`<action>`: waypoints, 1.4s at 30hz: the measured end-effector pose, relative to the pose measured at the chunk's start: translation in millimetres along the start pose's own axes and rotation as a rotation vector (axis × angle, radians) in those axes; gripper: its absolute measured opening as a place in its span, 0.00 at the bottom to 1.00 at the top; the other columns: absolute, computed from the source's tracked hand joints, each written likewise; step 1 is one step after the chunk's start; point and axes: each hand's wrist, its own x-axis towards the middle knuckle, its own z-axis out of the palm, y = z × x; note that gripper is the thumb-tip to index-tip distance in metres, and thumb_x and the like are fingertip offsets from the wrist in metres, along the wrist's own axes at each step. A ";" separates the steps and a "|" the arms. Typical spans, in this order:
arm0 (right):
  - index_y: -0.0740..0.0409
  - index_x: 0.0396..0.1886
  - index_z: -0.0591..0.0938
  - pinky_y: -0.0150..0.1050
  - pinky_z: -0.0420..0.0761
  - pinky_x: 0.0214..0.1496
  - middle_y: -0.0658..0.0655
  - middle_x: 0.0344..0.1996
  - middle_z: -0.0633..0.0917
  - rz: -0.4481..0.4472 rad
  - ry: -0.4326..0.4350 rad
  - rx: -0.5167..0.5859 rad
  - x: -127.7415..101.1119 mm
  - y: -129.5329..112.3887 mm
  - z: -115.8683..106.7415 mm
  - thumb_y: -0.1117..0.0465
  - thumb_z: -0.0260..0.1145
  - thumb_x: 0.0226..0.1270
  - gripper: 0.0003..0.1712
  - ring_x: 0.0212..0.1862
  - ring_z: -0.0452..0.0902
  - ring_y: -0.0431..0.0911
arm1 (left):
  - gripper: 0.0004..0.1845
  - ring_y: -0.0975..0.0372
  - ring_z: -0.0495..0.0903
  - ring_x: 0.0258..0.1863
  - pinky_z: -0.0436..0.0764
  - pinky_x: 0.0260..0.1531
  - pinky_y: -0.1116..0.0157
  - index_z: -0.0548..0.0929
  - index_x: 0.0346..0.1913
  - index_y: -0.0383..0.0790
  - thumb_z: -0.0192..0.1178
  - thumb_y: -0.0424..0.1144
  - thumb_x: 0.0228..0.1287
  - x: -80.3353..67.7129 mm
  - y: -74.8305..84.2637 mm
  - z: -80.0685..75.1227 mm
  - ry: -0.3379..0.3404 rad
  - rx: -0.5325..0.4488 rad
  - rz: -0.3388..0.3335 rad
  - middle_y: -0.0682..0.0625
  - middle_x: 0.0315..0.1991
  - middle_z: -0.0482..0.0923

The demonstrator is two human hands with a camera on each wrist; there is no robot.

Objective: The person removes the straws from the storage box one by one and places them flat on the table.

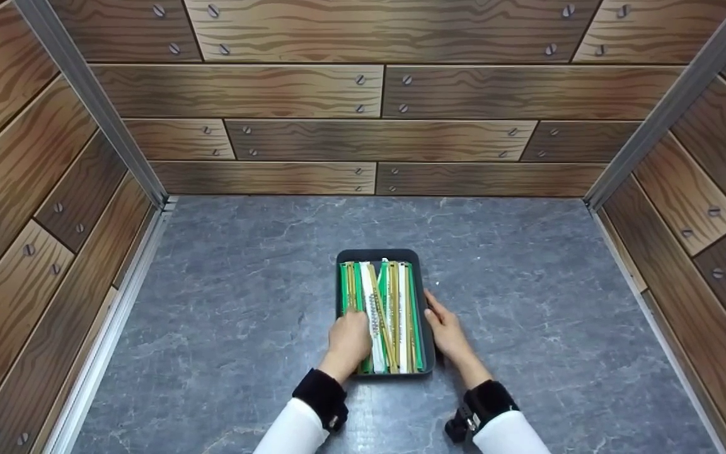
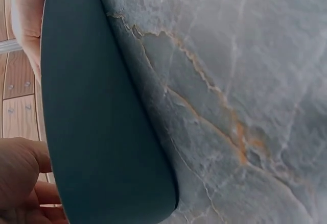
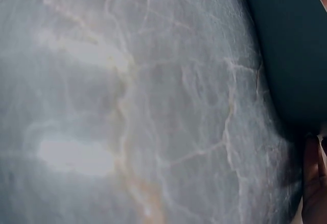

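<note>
Across the upper frame and both sides, brown plank walls (image 1: 375,94) studded with screws. Filling the lower half, a grey marbled tabletop (image 1: 243,302). At centre, slightly below the middle, a dark tray (image 1: 379,255) packed with green, white and gold sticks (image 1: 394,315) lying lengthwise. Over the tray's lower left part, the left hand (image 1: 348,340), fingers curled down onto the sticks; whether gripping any, cannot tell. Against the tray's right outer wall, the right hand (image 1: 446,329), fingers straight, pressed flat. Hands apart, tray between them.
</note>
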 end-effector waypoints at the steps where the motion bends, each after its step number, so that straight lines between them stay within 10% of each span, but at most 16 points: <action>1: 0.60 0.73 0.65 0.55 0.57 0.72 0.69 0.68 0.66 0.000 0.004 0.002 0.1 0.2 0.0 0.68 0.53 0.76 0.28 0.70 0.59 0.63 | 0.02 0.48 0.81 0.26 0.83 0.21 0.53 0.84 0.30 0.31 0.62 0.26 0.53 0.5 0.1 0.2 -0.001 -0.008 0.001 0.40 0.32 0.77; 18: 0.59 0.74 0.63 0.56 0.58 0.71 0.68 0.70 0.65 0.012 -0.023 0.034 -0.5 1.6 1.3 0.67 0.51 0.77 0.28 0.71 0.58 0.62 | 0.25 0.45 0.83 0.28 0.84 0.25 0.56 0.71 0.60 0.18 0.60 0.23 0.59 3.9 -3.8 3.0 0.011 0.010 0.050 0.31 0.40 0.80; 31: 0.60 0.74 0.64 0.56 0.56 0.72 0.69 0.69 0.65 -0.014 -0.014 0.027 0.7 5.4 -0.9 0.68 0.52 0.76 0.28 0.70 0.58 0.63 | 0.24 0.46 0.83 0.32 0.83 0.26 0.57 0.71 0.63 0.23 0.55 0.22 0.63 -9.5 -13.0 -24.0 0.042 -0.238 0.027 0.31 0.44 0.80; 42: 0.61 0.74 0.64 0.55 0.58 0.71 0.69 0.69 0.66 -0.033 -0.014 0.010 0.6 3.5 -1.5 0.68 0.52 0.76 0.28 0.70 0.59 0.63 | 0.22 0.45 0.83 0.35 0.84 0.33 0.50 0.77 0.59 0.29 0.61 0.25 0.60 -30.4 -81.1 -59.1 0.189 -0.282 -0.117 0.35 0.40 0.83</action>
